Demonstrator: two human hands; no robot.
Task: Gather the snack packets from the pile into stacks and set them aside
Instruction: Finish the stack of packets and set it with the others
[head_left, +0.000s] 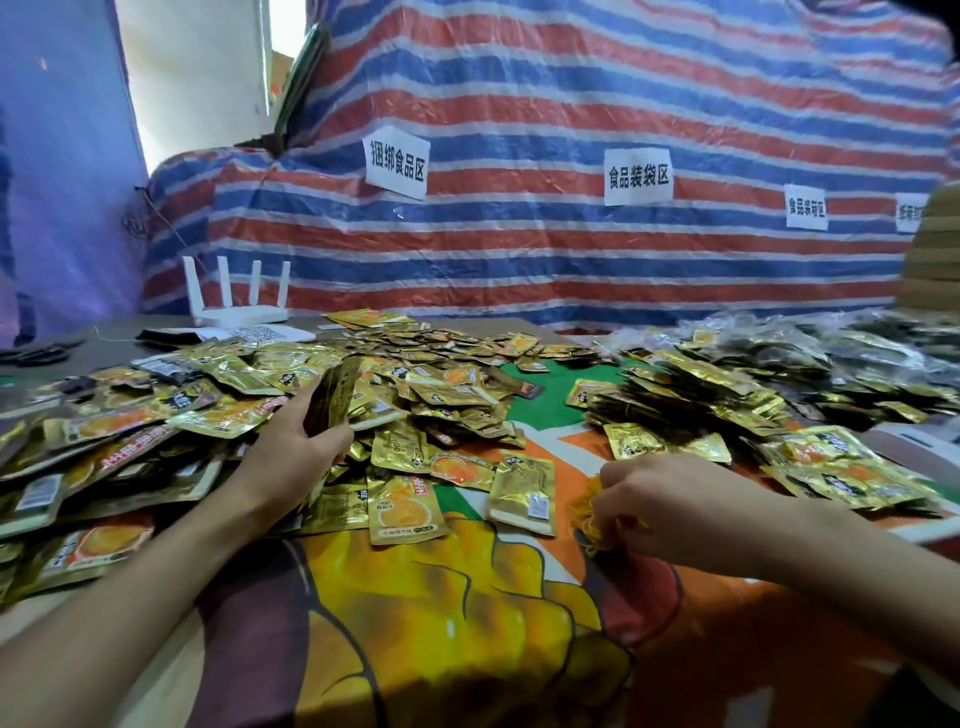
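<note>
Gathering snack packets
Fingers of the left hand (291, 449) curled round an upright packet stack (332, 397), the pile (208, 410) just beneath them; those of the right hand (675, 504) pinched a yellow band clump (587, 512).

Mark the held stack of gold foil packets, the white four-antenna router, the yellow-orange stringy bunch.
Stack of gold foil packets (332, 397): head view, broad face.
White four-antenna router (244, 315): head view, base.
Yellow-orange stringy bunch (584, 512): head view, left part.

A: What's hung behind the table (119, 326)?
B: A red, blue and white striped tarp (571, 104), four white paper signs (396, 161) taped on it.
A: And the light?
B: Daylight through a bright opening (197, 67), upper left, beside a blue sheet (62, 156).
</note>
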